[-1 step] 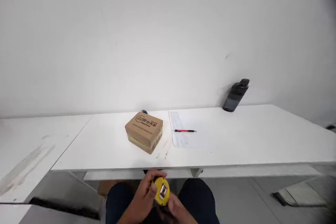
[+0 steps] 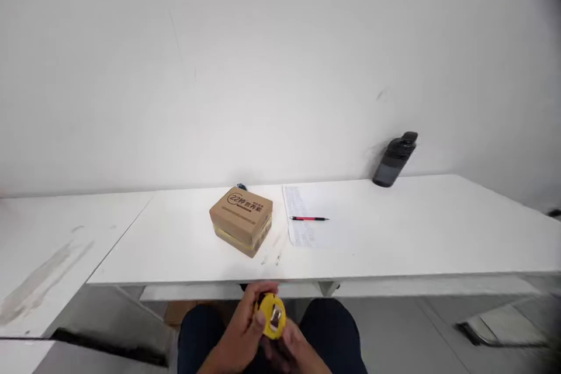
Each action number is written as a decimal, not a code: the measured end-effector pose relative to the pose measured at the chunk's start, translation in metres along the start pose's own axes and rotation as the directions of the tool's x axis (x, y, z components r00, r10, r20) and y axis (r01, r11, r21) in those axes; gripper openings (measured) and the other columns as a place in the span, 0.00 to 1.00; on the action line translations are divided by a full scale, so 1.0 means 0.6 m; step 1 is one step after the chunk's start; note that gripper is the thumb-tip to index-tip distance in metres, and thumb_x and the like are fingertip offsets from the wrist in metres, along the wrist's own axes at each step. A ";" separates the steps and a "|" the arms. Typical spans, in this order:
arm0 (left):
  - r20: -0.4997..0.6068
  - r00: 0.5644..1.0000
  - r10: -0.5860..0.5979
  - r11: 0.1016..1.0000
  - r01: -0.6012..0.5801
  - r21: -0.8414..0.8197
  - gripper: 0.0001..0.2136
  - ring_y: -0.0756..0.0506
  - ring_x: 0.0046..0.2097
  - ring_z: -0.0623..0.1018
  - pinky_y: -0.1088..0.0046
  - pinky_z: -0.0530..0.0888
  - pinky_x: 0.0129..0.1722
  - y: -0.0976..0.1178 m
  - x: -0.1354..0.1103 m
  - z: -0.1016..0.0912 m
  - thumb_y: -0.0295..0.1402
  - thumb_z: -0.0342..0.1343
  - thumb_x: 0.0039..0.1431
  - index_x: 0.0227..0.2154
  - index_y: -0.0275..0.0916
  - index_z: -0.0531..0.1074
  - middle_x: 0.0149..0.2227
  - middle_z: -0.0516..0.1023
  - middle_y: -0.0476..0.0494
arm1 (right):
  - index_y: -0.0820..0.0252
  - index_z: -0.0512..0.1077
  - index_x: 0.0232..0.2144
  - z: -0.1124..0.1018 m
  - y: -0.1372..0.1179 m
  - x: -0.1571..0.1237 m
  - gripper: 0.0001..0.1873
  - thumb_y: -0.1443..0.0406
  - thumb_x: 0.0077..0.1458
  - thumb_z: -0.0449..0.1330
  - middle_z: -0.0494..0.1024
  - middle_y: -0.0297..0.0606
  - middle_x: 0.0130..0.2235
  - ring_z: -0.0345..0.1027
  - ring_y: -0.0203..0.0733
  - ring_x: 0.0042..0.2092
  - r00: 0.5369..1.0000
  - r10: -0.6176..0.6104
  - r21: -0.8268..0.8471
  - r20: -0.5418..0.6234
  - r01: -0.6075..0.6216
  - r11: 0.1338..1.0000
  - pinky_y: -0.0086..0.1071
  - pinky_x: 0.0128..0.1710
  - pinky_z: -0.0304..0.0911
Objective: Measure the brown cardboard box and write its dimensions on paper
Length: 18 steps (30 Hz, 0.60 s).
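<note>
Above my lap, at the near side of the table, I hold a yellow tape measure, its round face turned up with a shiny metal clip on it. My left hand is closed around its left side, thumb on the edge and fingers over the far side. My right hand is closed at its lower right edge, with its fingers partly hidden beneath and blurred.
On the white table sits a cardboard box. A written sheet of paper lies right of it with a red and black pen across it. A dark bottle stands by the wall. Below is a shelf.
The tape measure has turned slightly in my hands and shifted a touch to the right. The things on the table stay in place.
</note>
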<state>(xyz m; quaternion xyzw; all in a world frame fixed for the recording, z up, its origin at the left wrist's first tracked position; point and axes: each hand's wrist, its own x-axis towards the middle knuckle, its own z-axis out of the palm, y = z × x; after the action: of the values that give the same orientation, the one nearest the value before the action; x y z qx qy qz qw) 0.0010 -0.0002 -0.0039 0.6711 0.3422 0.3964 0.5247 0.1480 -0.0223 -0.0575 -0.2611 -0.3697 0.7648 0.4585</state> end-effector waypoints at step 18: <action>-0.425 0.871 -0.244 0.899 0.039 -0.437 0.20 0.52 0.20 0.64 0.73 0.71 0.24 0.123 0.107 -0.232 0.50 0.64 0.49 0.22 0.39 0.67 0.16 0.59 0.57 | 0.53 0.78 0.38 -0.124 -0.155 -0.064 0.23 0.52 0.39 0.74 0.81 0.40 0.36 0.74 0.49 0.37 0.728 -0.522 -0.464 -0.444 0.312 0.829 0.38 0.36 0.71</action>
<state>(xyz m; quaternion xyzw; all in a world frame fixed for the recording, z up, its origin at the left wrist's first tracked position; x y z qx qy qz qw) -0.0910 0.1002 0.0977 0.4005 0.4163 0.5699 0.5844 0.2668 -0.0039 -0.0243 -0.4579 -0.4033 0.4497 0.6522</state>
